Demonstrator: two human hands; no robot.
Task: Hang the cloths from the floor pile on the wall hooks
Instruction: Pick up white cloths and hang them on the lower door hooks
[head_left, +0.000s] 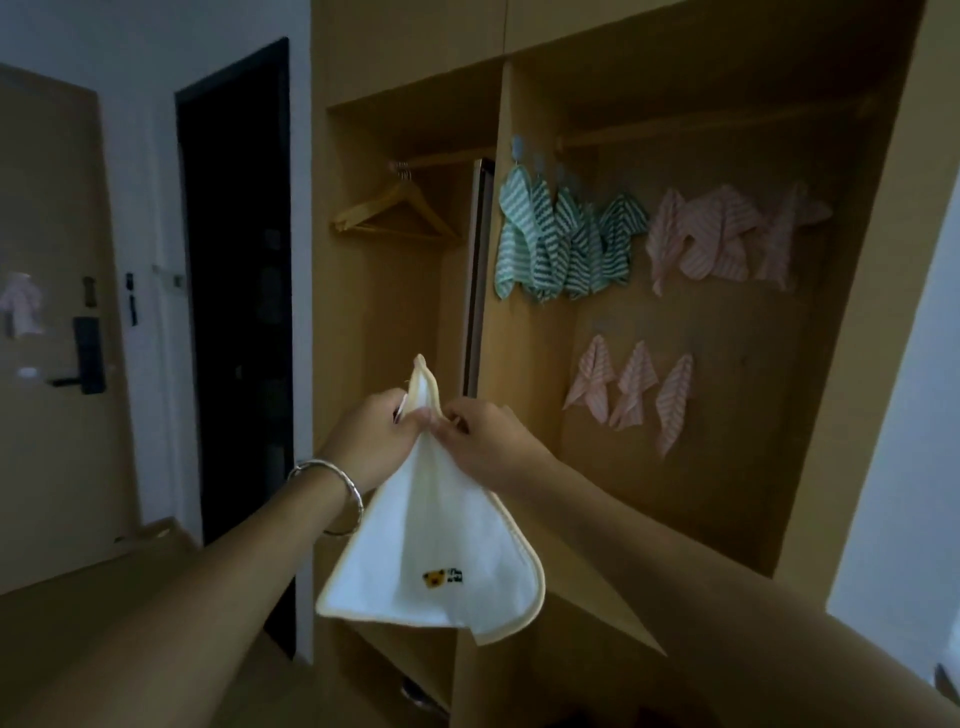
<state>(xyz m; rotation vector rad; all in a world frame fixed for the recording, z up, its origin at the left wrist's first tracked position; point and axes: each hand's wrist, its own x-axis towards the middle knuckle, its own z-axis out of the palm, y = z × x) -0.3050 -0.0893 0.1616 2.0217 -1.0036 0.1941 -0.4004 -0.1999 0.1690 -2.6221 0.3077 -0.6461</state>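
A white cloth (436, 551) with a cream border and a small bear patch hangs in front of me. My left hand (376, 434) and my right hand (485, 439) both pinch its top corner, which sticks up between them. Ahead, in the open wooden wardrobe (524, 332), several green striped cloths (566, 239) hang from hooks (519, 148) on the divider and back wall. Several pink striped cloths (727, 234) hang to their right. Three more pink striped cloths (631, 392) hang in a lower row. The floor pile is out of view.
A wooden hanger (397, 210) hangs on the rail in the wardrobe's left bay. A dark doorway (236, 312) stands left of the wardrobe. Farther left is a door with an electronic lock (88, 353). A bracelet sits on my left wrist.
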